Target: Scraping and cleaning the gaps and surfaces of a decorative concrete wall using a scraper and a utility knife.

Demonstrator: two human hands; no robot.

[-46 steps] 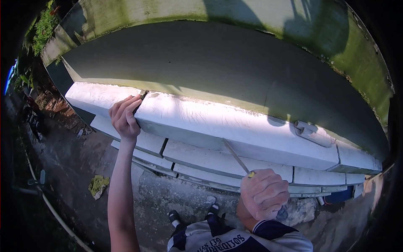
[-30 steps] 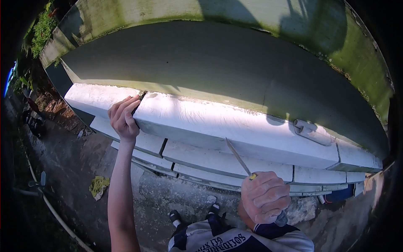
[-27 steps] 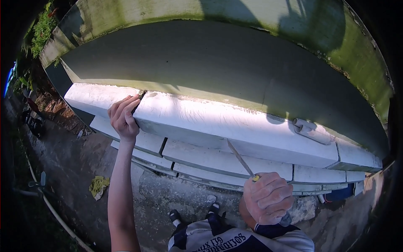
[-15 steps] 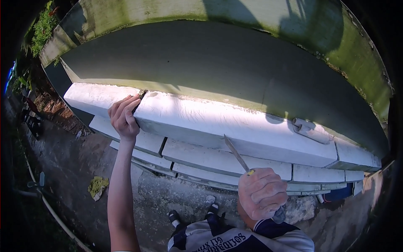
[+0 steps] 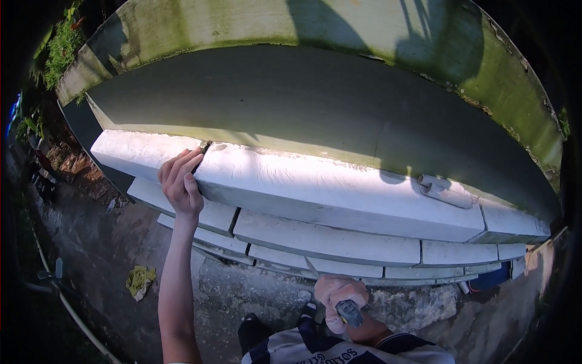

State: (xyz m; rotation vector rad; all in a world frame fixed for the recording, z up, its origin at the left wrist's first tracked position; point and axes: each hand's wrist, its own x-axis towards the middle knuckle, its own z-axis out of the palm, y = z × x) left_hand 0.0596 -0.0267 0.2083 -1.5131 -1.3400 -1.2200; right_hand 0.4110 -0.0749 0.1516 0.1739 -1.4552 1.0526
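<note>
Here, my right hand point(image 5: 341, 296) clenches a grey-handled, thin-bladed metal tool point(image 5: 350, 313); beyond that grip, the long white masonry block point(image 5: 339, 195) stretches left to right, nearer my left hand point(image 5: 183, 185), unclosed at the block's left end.

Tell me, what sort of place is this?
Probably an outdoor building site or yard: rows of white blocks lie along a green-stained, partly sunlit wall, and leafy plants grow at the upper left.

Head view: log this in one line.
Left hand: on upper-left white block | right hand: gripping bladed tool | pale tube: on long white block
</note>
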